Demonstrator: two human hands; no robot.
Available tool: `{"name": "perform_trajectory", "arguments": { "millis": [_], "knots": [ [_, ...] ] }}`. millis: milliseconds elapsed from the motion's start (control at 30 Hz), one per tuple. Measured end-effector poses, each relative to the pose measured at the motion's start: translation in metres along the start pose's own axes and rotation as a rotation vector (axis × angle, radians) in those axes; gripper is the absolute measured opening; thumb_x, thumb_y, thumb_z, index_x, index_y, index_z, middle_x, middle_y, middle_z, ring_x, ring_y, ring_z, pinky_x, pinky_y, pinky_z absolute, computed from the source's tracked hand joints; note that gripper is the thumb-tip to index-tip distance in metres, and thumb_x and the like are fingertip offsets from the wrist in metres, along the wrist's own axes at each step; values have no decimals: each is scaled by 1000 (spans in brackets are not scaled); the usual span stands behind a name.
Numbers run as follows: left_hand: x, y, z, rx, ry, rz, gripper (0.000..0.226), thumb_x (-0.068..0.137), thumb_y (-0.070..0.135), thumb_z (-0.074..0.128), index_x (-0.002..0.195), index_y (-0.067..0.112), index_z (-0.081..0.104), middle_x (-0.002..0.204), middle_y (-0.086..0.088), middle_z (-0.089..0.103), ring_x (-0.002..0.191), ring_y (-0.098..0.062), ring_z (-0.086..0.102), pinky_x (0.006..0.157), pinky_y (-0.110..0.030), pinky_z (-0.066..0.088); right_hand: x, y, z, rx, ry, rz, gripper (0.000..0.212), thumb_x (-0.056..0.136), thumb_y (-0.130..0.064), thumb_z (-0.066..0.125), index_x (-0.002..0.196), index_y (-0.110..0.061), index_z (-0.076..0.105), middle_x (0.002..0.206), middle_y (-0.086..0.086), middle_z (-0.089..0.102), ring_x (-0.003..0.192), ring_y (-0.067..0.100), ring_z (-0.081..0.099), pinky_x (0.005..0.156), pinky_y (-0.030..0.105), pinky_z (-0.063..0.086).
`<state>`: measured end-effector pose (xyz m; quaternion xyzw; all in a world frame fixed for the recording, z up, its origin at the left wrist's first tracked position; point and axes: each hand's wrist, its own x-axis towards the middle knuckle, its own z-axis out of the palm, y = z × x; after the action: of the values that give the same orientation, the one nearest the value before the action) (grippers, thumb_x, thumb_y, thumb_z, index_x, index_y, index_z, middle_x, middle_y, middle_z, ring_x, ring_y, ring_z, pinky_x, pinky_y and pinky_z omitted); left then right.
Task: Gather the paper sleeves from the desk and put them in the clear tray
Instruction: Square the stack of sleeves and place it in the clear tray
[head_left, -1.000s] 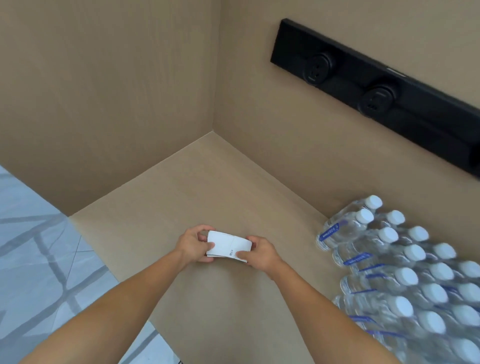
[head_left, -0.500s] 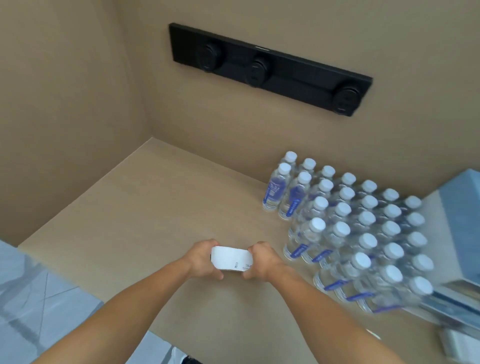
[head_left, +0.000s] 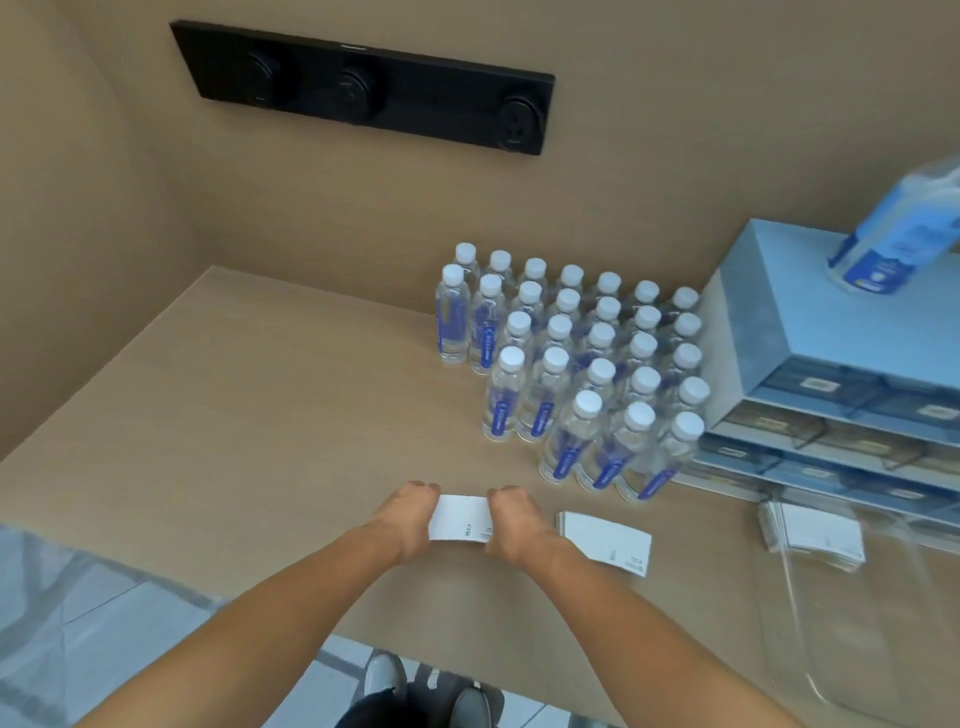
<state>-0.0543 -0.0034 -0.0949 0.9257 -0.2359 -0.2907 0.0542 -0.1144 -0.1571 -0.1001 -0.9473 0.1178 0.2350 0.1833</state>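
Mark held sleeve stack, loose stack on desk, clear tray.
held sleeve stack (head_left: 460, 519), head view, white face between the hands
loose stack (head_left: 605, 540), head view, top sleeve
clear tray (head_left: 800, 623), head view, left wall

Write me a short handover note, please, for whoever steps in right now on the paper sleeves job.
Left hand and right hand: both grip one stack of sleeves, one at each end, just over the desk.
Second stack: lies on the desk, right of the right hand.
Clear tray: at the desk's right edge, with a pile of sleeves already at its far end.
Left: put the held stack in the tray, then the second stack.
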Motion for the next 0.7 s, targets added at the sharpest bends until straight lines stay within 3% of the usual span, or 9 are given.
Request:
{"name": "perform_trajectory", "arguments": {
  "millis": [133,300,700],
  "knots": [
    [-3,17,5,66,-21,86,39,78,6,60,116,10,55,118,-14,57,107,-31,61,86,-34,50,-15,16,6,-5,-24,38,39,78,-8,69,115,-8,57,118,15,57,107,33,62,88,35,51],
    [5,32,6,125,-95,162,41,73,12,66,113,12,57,118,-11,59,107,-29,62,89,-34,53,-31,32,0,2,-74,124,44,72,-17,76,112,-10,60,116,13,60,104,29,63,84,33,52],
    [25,112,14,158,-138,394,42,71,22,69,112,17,62,117,-8,62,105,-25,65,89,-33,55,-81,95,-16,74,17,335,50,68,-22,78,113,-9,61,118,15,60,104,31,63,88,35,56]
  ]
}}
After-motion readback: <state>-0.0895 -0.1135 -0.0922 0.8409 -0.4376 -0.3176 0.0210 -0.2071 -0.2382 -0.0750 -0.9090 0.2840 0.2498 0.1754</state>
